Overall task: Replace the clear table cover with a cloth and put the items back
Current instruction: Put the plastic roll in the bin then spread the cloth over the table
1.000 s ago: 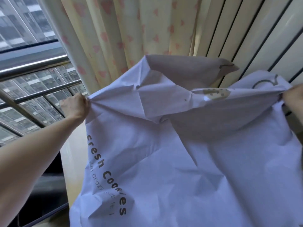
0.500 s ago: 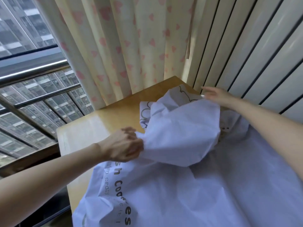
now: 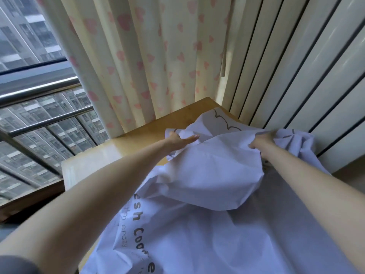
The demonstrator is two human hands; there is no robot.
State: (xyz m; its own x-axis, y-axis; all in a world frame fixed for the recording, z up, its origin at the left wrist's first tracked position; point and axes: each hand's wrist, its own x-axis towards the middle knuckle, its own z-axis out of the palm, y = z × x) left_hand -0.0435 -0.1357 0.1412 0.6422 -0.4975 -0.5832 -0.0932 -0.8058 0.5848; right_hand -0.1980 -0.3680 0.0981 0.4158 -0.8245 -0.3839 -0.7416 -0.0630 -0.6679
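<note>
Cloth point(image 3: 207, 184) — matt, creased white fabric; table point(image 3: 136, 143) smooth pale wood with slight sheen; rails point(image 3: 39, 91) — glossy metal.

head view | faces forward and down | close above table point(image 3: 126, 147) | only view

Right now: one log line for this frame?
step: spread cloth | left hand: flat on cloth | right hand: grips cloth | cloth: bunched at far end | table: left side uncovered
</note>
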